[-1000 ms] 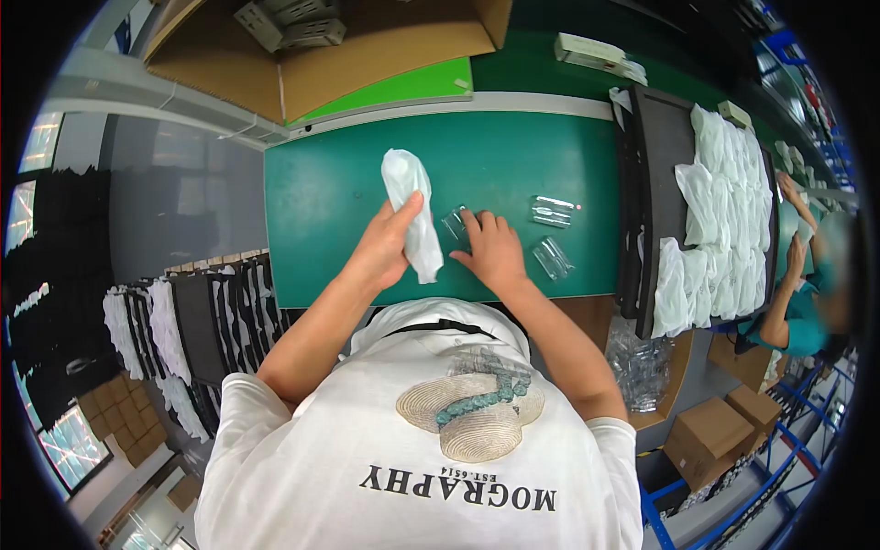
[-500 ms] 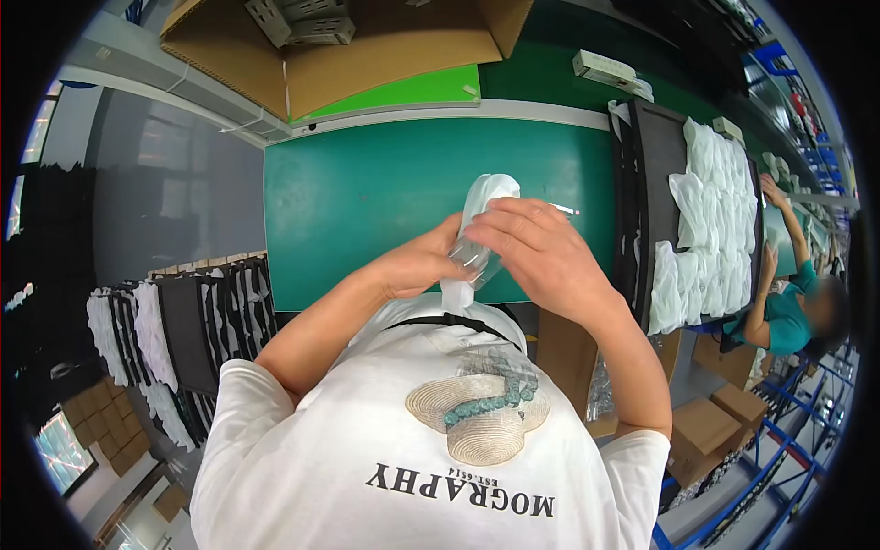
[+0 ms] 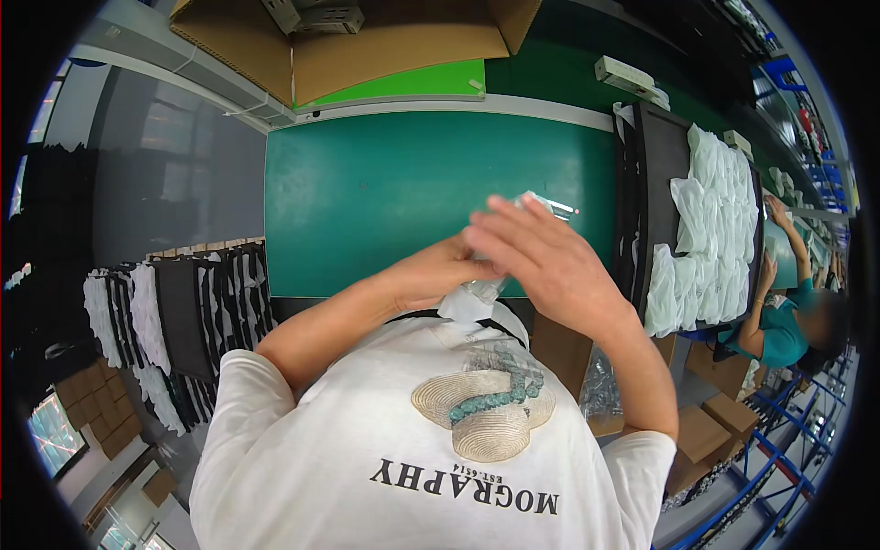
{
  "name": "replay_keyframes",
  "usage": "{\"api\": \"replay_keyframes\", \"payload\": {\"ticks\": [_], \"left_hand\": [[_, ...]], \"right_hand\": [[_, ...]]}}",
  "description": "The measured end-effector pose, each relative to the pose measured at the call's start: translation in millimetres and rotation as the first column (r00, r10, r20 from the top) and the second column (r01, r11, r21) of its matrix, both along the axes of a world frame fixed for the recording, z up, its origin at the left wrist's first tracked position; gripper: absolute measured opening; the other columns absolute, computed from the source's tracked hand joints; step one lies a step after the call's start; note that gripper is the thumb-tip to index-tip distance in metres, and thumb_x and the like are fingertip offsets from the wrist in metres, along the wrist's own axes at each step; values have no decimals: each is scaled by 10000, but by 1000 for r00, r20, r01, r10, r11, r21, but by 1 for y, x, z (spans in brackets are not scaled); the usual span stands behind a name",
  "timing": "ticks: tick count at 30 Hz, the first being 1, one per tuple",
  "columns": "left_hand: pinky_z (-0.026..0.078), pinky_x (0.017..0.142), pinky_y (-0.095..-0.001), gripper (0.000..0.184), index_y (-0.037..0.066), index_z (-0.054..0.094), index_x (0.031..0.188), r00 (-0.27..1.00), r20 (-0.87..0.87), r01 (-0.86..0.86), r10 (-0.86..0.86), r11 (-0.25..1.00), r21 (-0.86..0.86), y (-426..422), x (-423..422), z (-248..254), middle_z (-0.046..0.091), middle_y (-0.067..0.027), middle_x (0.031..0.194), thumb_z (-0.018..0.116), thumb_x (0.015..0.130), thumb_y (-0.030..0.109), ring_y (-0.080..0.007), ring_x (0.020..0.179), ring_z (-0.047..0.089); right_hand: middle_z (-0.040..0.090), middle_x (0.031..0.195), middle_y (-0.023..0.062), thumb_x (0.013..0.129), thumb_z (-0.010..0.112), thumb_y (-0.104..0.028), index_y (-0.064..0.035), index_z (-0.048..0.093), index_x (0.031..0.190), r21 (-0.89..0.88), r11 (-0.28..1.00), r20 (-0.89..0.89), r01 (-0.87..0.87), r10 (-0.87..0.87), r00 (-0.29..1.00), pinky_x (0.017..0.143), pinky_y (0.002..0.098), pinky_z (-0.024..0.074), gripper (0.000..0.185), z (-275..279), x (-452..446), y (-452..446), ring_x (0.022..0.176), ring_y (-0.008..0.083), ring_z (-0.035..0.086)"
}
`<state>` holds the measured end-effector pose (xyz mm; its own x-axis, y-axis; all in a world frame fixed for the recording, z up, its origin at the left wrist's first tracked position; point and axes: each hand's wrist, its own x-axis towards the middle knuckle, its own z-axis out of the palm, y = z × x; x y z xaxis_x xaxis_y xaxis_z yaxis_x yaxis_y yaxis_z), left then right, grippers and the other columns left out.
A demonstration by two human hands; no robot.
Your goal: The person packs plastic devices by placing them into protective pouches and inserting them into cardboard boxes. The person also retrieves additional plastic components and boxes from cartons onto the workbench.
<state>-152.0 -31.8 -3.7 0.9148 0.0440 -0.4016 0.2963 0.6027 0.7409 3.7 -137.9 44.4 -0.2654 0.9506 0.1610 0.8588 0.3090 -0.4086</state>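
My left hand [image 3: 435,273] is closed round a white-wrapped item [image 3: 466,305] close to my shirt. Clear plastic shows beside the wrap, below my fingers. Over the same item lies my right hand [image 3: 559,266], its fingers stretched out and somewhat blurred, hiding most of the item's upper part. Behind my right fingertips, a clear plastic piece [image 3: 554,207] rests on the green work surface [image 3: 367,202].
A dark tray [image 3: 655,174] with rows of white-wrapped items [image 3: 712,229] stands at the right. An open cardboard box [image 3: 403,64] is at the back. Further right, a co-worker in a teal top [image 3: 782,332] sits. Stacked trays [image 3: 188,316] stand at the left.
Over the last second, my left hand brought the wrapped item right and towards my body. My right hand left the mat and came over it, with clear plastic now against the wrap.
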Motion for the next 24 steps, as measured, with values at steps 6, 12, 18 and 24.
{"api": "replay_keyframes", "payload": {"ticks": [6,12,18,24], "left_hand": [[315,1067,-341,595,29,281,1416,984,10,-177,180,975,-137,11,12,-18,430,-97,1358,586,923,164,-174,1294,373],[362,1017,-327,452,42,432,1326,895,-3,-446,446,894,-40,16,32,-48,525,-48,1244,571,938,227,-168,1184,464],[407,957,-373,468,36,486,1294,941,-145,-315,306,948,-39,71,30,-69,553,-51,1211,577,937,324,-200,1135,510],[374,1029,-454,553,64,441,1341,922,-152,194,356,-83,978,298,53,-89,469,-215,1335,621,849,241,-388,1235,441]], "right_hand": [[462,1362,147,888,529,-41,-26,386,1380,-285,714,-867,640,-476,145,1063,392,345,512,-47,1,-18,1291,275,425],[415,1391,133,934,523,-86,-19,304,1435,-453,759,-827,468,-554,97,1031,347,367,551,-98,-44,20,1258,202,425],[535,1259,108,901,593,-97,11,382,1381,-609,724,-792,324,-537,-291,838,286,494,536,-118,-27,51,1054,156,563],[622,1085,79,864,642,-97,25,460,1313,-688,613,-726,390,-566,-390,676,245,505,500,-130,25,67,852,125,611]]}}
